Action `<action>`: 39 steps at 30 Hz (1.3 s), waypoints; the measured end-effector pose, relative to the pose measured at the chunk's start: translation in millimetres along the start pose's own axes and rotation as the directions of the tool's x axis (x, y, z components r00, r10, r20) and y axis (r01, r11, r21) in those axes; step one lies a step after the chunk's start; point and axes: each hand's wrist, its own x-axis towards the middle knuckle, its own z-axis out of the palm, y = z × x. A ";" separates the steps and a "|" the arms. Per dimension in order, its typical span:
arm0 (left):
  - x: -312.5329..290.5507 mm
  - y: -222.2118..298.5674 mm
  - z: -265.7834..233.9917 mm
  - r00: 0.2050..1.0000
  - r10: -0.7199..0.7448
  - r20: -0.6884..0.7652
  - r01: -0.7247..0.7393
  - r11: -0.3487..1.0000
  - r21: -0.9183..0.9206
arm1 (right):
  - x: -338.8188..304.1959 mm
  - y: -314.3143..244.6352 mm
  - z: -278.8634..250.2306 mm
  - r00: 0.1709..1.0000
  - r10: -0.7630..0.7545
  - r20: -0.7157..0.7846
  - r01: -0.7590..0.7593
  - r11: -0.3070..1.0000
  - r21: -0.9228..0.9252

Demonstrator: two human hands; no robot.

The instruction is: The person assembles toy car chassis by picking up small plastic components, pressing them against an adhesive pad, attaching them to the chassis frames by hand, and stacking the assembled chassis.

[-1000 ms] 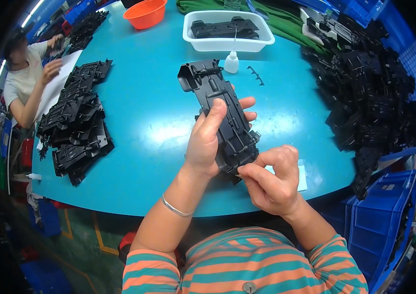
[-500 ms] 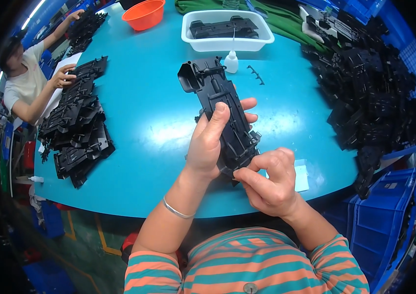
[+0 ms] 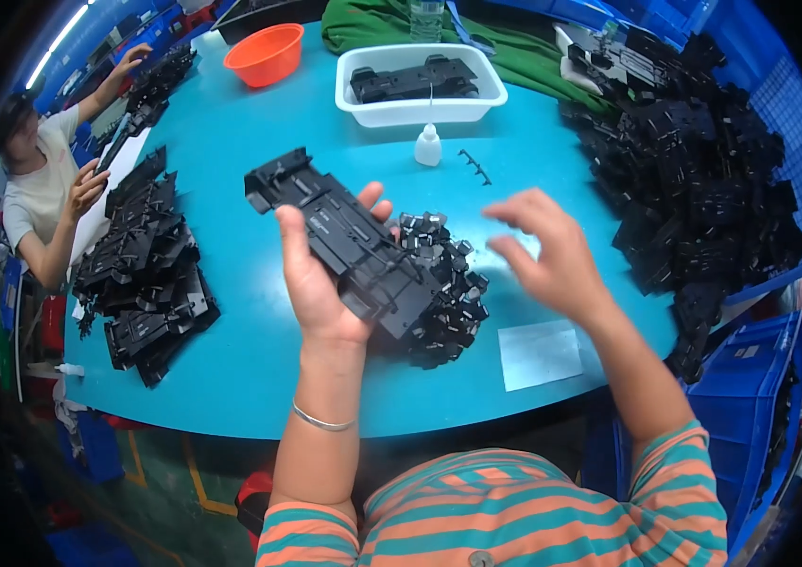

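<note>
My left hand (image 3: 318,280) grips a long black plastic frame part (image 3: 344,240) and holds it tilted above the teal table (image 3: 250,132). Under its lower end lies a heap of small black plastic pieces (image 3: 446,283). My right hand (image 3: 552,253) hovers to the right of that heap, fingers spread and blurred, with nothing in it. A small white squeeze bottle (image 3: 428,146) stands farther back, next to a thin black comb-like piece (image 3: 474,165).
A white tub (image 3: 417,106) holds black parts; an orange bowl (image 3: 266,54) and green cloth (image 3: 372,24) lie behind. Stacks of black frames fill the left (image 3: 141,274) and right (image 3: 703,180). A white paper slip (image 3: 539,353) lies near the edge. Another person (image 3: 42,189) works at left. Blue crates (image 3: 750,397) stand right.
My right hand let go of the frame's lower end and swung up to the right, fingers open. The left hand keeps the frame, now shifted left, uncovering the heap of small pieces.
</note>
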 end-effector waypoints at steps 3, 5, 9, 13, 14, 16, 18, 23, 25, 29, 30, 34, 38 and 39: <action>1.4 6.1 -8.5 1.000 -0.014 0.014 0.016 0.996 -0.091 | 44.2 37.9 17.7 0.971 0.235 0.046 -0.239 0.948 0.210; 2.8 3.4 -11.8 0.999 -0.043 0.015 0.045 0.991 -0.125 | 70.7 59.2 38.8 0.959 0.282 0.031 -0.283 0.942 0.182; 1.9 -1.9 -6.0 1.000 -0.016 -0.017 0.014 0.995 -0.103 | 106.1 76.7 81.9 0.936 0.351 -0.026 -0.350 0.937 0.015; 3.6 -3.9 -6.6 1.000 0.001 0.005 0.000 0.996 -0.090 | 117.1 68.1 87.5 0.935 0.353 -0.024 -0.353 0.928 -0.117; 2.8 -3.6 -5.7 1.000 -0.002 0.026 0.005 0.995 -0.097 | 114.2 71.8 84.6 0.963 0.265 -0.050 -0.267 0.962 -0.055; 2.0 -3.1 -6.2 0.999 0.001 0.036 0.002 0.995 -0.096 | 105.9 57.9 62.4 0.979 0.205 -0.007 -0.205 0.979 -0.012; -0.4 -5.5 -2.3 0.997 -0.013 0.079 0.021 0.995 -0.095 | 82.2 45.2 29.5 0.974 0.218 0.066 -0.222 0.974 0.049; 0.9 -8.8 -1.8 0.991 -0.039 0.131 0.043 0.999 -0.024 | -14.8 26.9 -55.3 0.988 0.005 0.152 0.004 0.998 -0.061; -0.1 -8.2 -4.5 0.990 -0.034 0.138 0.031 0.999 0.023 | -49.7 17.9 -81.2 0.971 0.028 0.238 0.036 0.964 -0.263; -2.8 -9.4 0.0 0.985 -0.063 0.160 0.055 0.997 0.054 | -113.3 3.4 -114.0 0.961 0.100 0.259 0.016 0.912 -0.411; -2.4 -9.2 -1.4 0.981 -0.068 0.180 0.058 0.997 0.059 | -123.9 3.5 -117.7 0.956 0.094 0.280 0.039 0.900 -0.434; -0.9 -9.8 -4.9 0.988 -0.074 0.138 0.058 0.991 0.119 | -137.4 -12.8 -127.0 0.941 0.080 0.328 0.123 0.822 -0.555; 1.2 -8.2 -12.1 0.979 -0.099 0.180 0.076 0.989 0.129 | -138.1 -10.3 -125.0 0.956 -0.030 0.291 0.236 0.666 -0.707; 1.7 -7.7 -13.0 0.978 -0.098 0.184 0.076 0.989 0.126 | -136.2 -9.9 -124.7 0.954 -0.059 0.295 0.264 0.637 -0.724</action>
